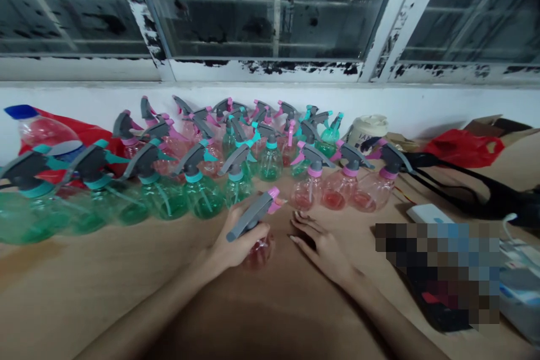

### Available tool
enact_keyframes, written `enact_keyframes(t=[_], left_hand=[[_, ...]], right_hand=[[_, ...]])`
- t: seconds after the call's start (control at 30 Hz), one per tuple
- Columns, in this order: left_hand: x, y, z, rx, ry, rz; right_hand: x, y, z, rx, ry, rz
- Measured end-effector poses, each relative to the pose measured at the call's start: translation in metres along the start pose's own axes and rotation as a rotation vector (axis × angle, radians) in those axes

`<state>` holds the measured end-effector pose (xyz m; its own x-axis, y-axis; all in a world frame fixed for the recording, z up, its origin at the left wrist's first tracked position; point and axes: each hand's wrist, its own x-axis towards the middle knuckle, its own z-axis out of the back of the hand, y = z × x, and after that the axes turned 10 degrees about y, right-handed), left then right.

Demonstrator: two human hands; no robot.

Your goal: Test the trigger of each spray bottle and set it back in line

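My left hand (240, 233) is wrapped round the neck of a pink spray bottle (258, 254) with a grey and pink trigger head, near the middle of the table. The fingers on its far side are partly hidden. To the right of that bottle, my right hand (323, 244) rests with fingers stretched out and holds nothing. Beyond it stand pink spray bottles (335, 194) in a short row. Green spray bottles (205, 199) with grey and turquoise heads form a row on the left, and more pink and green ones crowd behind.
A white tub (368, 129) stands at the back beside a red plastic bag (464, 146). Black straps (472, 188), a white box-shaped device (428, 214) and a blurred-out dark object (439, 275) lie on the right. A large clear bottle with a blue cap (42, 129) leans at far left.
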<state>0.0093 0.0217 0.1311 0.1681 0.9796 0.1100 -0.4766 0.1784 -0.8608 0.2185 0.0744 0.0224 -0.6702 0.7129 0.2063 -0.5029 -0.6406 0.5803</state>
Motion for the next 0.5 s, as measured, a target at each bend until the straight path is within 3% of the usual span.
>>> enact_keyframes(t=[0.5], left_hand=[[-0.0004, -0.0010, 0.0045, 0.084, 0.005, -0.073]], right_hand=[[-0.0024, 0.0021, 0.0019, 0.020, 0.011, -0.016]])
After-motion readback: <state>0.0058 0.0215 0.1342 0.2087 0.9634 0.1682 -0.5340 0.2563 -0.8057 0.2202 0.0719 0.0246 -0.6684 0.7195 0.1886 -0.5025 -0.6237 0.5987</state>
